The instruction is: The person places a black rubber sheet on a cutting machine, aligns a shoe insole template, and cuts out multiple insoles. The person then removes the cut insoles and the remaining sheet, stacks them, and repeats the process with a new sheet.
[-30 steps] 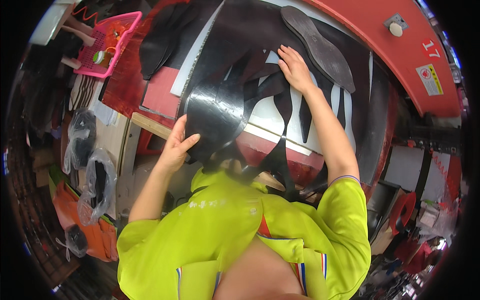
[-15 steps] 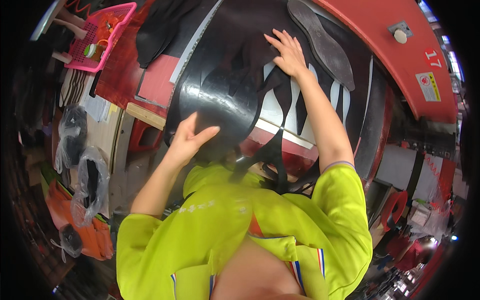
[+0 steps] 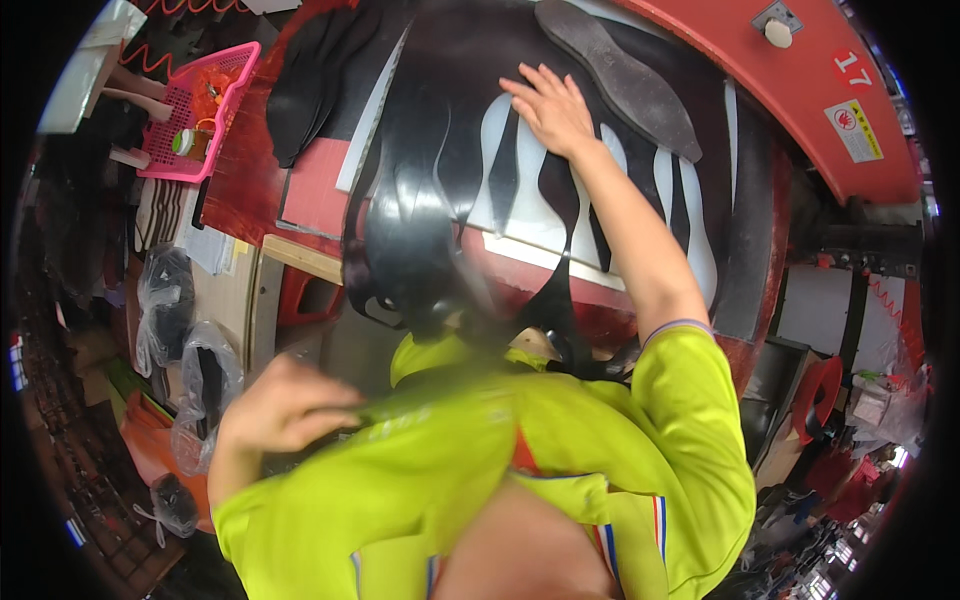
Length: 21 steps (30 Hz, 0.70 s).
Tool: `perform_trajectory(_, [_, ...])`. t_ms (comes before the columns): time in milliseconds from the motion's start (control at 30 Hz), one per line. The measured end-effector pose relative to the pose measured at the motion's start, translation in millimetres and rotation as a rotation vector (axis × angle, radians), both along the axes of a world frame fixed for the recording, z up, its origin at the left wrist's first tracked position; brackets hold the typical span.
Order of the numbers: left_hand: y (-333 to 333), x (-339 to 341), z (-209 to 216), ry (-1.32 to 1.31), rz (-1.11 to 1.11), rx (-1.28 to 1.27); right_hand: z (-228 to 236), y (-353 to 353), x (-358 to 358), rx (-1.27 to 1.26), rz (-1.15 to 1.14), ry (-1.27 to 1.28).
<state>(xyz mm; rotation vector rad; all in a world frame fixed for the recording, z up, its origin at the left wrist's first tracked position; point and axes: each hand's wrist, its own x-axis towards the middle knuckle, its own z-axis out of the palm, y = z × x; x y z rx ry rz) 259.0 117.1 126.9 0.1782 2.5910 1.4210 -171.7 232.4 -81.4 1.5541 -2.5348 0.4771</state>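
My right hand (image 3: 552,115) lies palm down on the black sheet (image 3: 470,50), its fingers spread and holding nothing. Sole-shaped cut-outs run through this sheet, and a white board (image 3: 530,205) shows through several of them. Just right of that hand, a long dark grey sole-shaped piece (image 3: 630,80) rests on top. My left hand (image 3: 290,405) is off the table, near my left side, smeared by motion. Whether its fingers hold anything cannot be made out. Glossy black cut strips (image 3: 410,230) droop over the near table edge toward my lap.
A red machine arm (image 3: 800,95) curves along the far right. A pink basket (image 3: 205,110) with small items stands at far left, beside a stack of black sheets (image 3: 320,75). Clear bags (image 3: 205,390) hang at the left, near a wooden bar (image 3: 300,258).
My left hand has left the black sheet and swung down and left toward my body. The sheet's near-left part has shifted, uncovering more white board. My right hand remains spread on the sheet.
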Motion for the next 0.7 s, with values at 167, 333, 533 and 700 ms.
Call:
perform_trajectory(167, [0.7, 46.7, -22.4, 0.055, 0.621, -0.143, -8.0, -15.6, -10.4, 0.118, -0.058, 0.051])
perform_trajectory(333, [-23.7, -23.5, -117.1, 0.261, 0.945, 0.901, -6.0, -19.1, -12.8, 0.162, -0.072, 0.048])
perform_trajectory(533, [7.6, -59.4, -194.0, -0.070, 1.075, 0.348, -7.6, -17.7, -9.0, 0.125, -0.066, 0.087])
perform_trajectory(700, [22.6, -50.7, -208.6, 0.093, 1.026, 0.102, -1.6, -11.6, 2.2, 0.054, -0.042, 0.063])
